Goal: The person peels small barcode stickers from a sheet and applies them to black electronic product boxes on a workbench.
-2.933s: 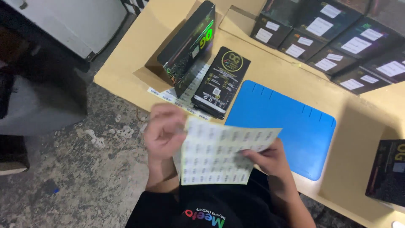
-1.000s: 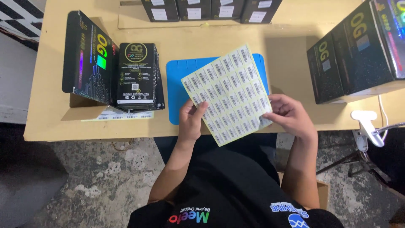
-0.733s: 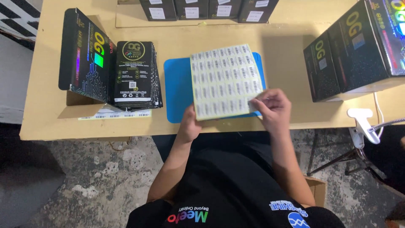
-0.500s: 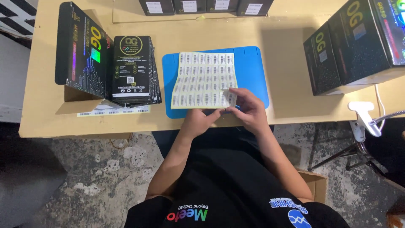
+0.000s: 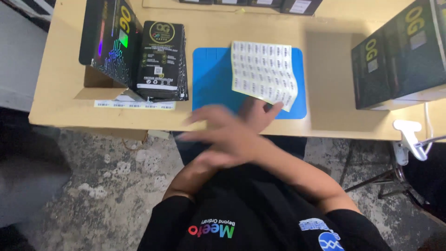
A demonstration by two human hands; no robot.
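A white sheet of small printed labels (image 5: 264, 74) lies on the right half of a blue mat (image 5: 213, 79), its lower right corner curling up. My left hand (image 5: 261, 110) reaches under my right arm, and its fingertips touch the sheet's near edge. My right hand (image 5: 223, 135) is blurred and crosses leftward over the table's near edge. Its fingers are spread and hold nothing. It points toward a stack of flat black pouches (image 5: 161, 60) left of the mat.
A tall black box (image 5: 109, 39) stands open left of the pouches on the tan table (image 5: 325, 111), with a label strip (image 5: 134, 105) in front. Big black boxes (image 5: 399, 60) stand at the right, more boxes (image 5: 278, 4) along the far edge, and a white clamp (image 5: 411, 137) by the right corner.
The label sheet went from being held up in both hands to lying on the blue mat. My right hand has let go of it and swung left across my body.
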